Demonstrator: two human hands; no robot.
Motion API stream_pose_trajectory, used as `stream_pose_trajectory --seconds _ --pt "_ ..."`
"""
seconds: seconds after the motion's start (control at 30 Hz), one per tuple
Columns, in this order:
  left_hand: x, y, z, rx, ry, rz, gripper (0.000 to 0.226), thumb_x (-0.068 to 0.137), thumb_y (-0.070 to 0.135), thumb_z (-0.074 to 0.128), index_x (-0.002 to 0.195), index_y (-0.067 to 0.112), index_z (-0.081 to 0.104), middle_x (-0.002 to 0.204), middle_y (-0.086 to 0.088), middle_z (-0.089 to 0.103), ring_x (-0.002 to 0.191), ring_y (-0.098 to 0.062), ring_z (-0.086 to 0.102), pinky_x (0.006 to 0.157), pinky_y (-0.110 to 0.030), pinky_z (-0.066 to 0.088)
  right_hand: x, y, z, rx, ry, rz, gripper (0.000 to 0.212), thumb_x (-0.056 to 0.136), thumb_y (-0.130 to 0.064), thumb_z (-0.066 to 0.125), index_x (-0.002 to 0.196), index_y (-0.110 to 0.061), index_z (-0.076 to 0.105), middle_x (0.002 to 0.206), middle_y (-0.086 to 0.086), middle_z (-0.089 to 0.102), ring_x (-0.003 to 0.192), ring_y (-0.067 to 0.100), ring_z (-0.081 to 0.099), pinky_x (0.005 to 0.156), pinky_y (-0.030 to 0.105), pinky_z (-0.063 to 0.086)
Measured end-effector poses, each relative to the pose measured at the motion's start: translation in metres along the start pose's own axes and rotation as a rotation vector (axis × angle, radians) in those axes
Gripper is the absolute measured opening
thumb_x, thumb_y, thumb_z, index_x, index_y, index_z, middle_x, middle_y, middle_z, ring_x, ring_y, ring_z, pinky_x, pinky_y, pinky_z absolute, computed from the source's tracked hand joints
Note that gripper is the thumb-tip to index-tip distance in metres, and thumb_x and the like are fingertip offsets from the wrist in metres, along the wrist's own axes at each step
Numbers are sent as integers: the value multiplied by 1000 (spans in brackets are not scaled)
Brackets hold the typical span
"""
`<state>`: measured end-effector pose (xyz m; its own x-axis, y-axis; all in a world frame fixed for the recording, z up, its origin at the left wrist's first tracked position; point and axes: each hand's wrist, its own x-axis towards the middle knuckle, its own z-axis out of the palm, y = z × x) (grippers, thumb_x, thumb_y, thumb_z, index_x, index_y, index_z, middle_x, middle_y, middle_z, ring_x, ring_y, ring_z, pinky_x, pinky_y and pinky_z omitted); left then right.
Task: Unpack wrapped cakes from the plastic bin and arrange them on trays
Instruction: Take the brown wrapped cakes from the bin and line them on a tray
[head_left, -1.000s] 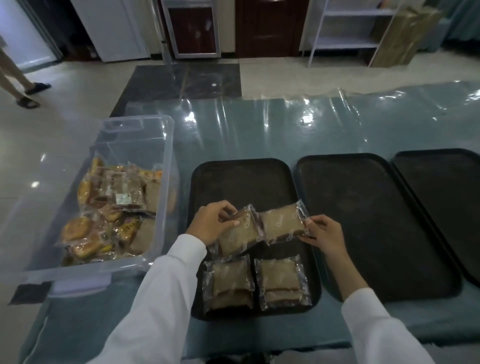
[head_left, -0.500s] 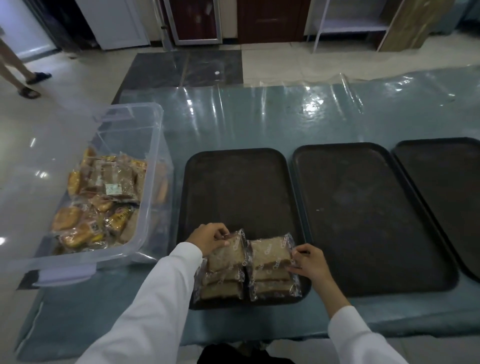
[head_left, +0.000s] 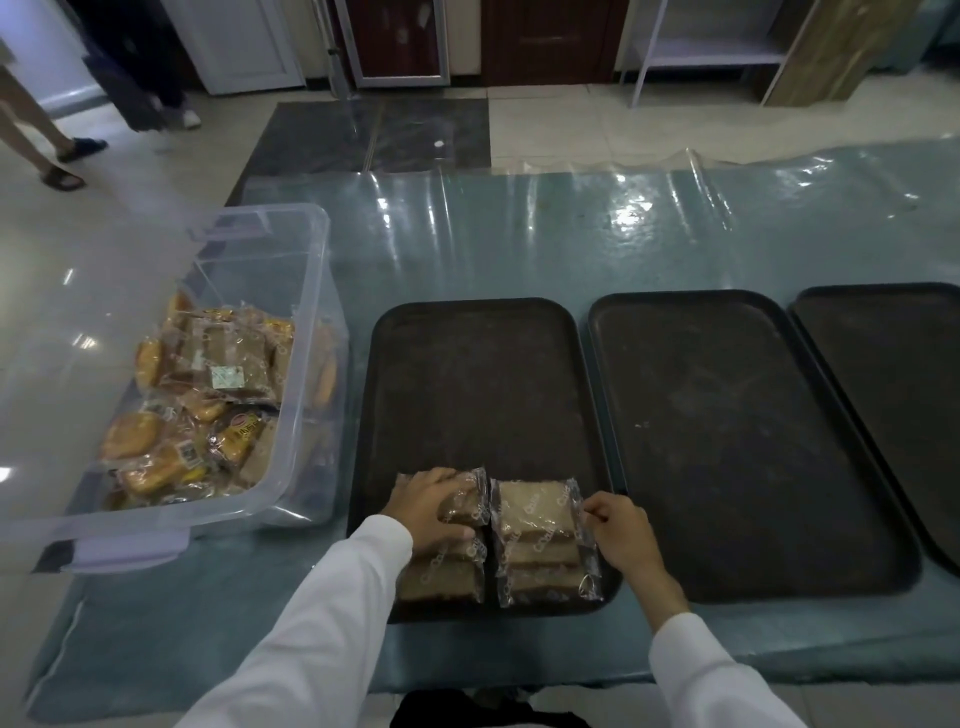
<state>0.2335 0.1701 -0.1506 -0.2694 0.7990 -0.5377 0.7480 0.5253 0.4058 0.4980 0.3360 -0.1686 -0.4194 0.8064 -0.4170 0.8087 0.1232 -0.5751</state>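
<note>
Cakes (head_left: 537, 514) are being seated on the left tray (head_left: 467, 374), at its near edge, in two overlapping columns. Plastic bin (head_left: 291, 291), left of that tray, is judged far from emptied. Next: another reach into it. Packs' long axes run across the tray. Left hand (head_left: 434, 506) is pressed flat on the left column; right hand (head_left: 618, 530) pinches a wrapper edge.
</note>
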Motion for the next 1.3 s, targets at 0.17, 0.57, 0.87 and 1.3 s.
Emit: stream_pose_trajectory --seconds 0.17,0.57,0.87,1.3 --pt "-5 -8 -2 -64 13 9 67 91 52 70 151 43 43 163 8 30 151 -22 27 125 -42 21 0 -18 -10 -214 26 -20 16 98 -34 66 110 -26 73 106 -4 70 92 13 63 74 30 52" --pt "-9 -13 5 -34 4 -1 79 86 66 68 154 45 35 165 9 27 152 -21 24 125 -45 16 23 -46 21 -219 -285 -404 49 102 -52 55 150 -40 50 166 -14 30 158 11 12 126 48 17" --pt "-11 -16 17 -45 51 -7 83 84 71 65 155 47 30 165 13 24 153 -17 21 125 -44 16 27 -22 24 -135 -427 -418 48 100 -48 61 144 -58 43 165 -23 28 157 4 9 128 54 12" --pt "-17 -9 25 26 73 -29 80 88 77 51 156 53 19 167 13 16 156 -17 10 126 -55 -2 15 -29 19 -139 -397 -383 53 97 -62 57 148 -54 45 165 -24 28 157 4 10 125 63 7"
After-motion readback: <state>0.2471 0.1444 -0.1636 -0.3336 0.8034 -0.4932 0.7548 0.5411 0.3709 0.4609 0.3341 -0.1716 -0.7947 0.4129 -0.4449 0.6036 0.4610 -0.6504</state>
